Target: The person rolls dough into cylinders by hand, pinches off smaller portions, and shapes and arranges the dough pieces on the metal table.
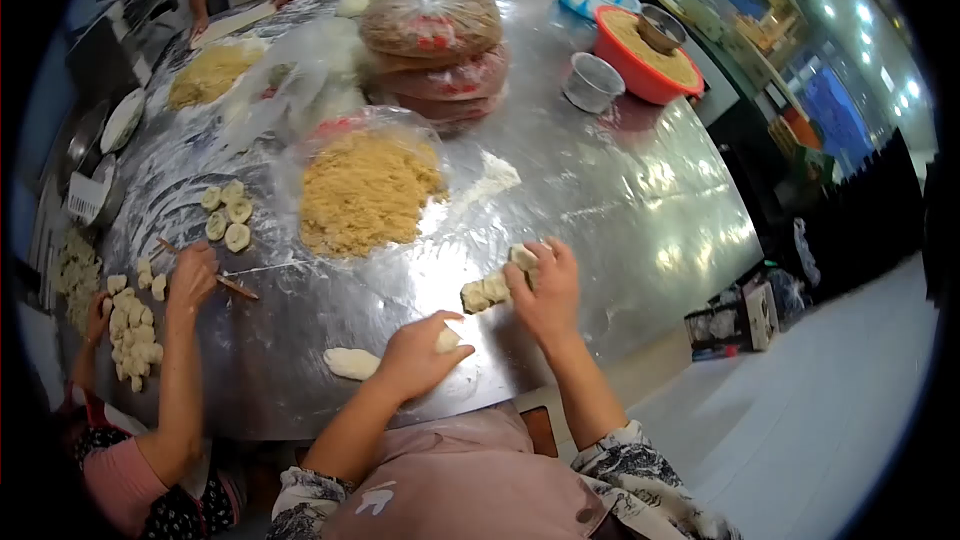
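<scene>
Near the front edge of the steel table, my left hand (pixel 420 355) is curled around a small piece of dough (pixel 447 340), which shows between thumb and fingers. To its left lies a flattened, oblong piece of dough (pixel 351 363). My right hand (pixel 548 292) is farther forward and to the right, its fingers bent over a pale dough piece (pixel 523 258) at the end of a short row. The other dough pieces in that row (pixel 484 293) sit just left of my right hand. Beyond both hands is a heap of yellow crumbly filling (pixel 368 190) on plastic.
At left, a co-worker's hand (pixel 194 275) is on a thin rolling pin (pixel 237 287), near dough lumps (pixel 133 335) and small rounds (pixel 237 210). Stacked filled bags (pixel 432 50), a metal pot (pixel 593 82) and a red basin (pixel 640 70) stand farther back. Another person works at the far end.
</scene>
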Tool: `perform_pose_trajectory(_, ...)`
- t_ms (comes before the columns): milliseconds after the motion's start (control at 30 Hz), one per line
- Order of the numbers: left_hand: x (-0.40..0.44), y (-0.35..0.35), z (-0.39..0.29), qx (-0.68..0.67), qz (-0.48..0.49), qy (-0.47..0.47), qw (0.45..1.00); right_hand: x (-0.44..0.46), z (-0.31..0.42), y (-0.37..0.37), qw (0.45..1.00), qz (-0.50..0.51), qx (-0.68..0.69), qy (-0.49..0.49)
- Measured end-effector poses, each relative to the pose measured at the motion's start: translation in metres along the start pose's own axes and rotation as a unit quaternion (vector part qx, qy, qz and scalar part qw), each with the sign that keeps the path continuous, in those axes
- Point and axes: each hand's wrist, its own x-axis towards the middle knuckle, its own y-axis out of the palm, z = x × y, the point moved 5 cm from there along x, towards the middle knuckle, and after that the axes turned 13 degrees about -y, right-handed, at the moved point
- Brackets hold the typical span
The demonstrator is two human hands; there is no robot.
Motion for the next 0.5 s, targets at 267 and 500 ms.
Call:
perform_pose_trajectory(267,0.010,0.002,0.009,-0.038,-0.045,0.084,0.995,-0.042,0.086,0.032,0.885,0.265,0.382,0.033)
perform_pose_trajectory(500,0.008,0.007,0.029,-0.069,-0.041,0.061,0.995,-0.033,0.088,0.024,0.932,0.158,0.326,0.011)
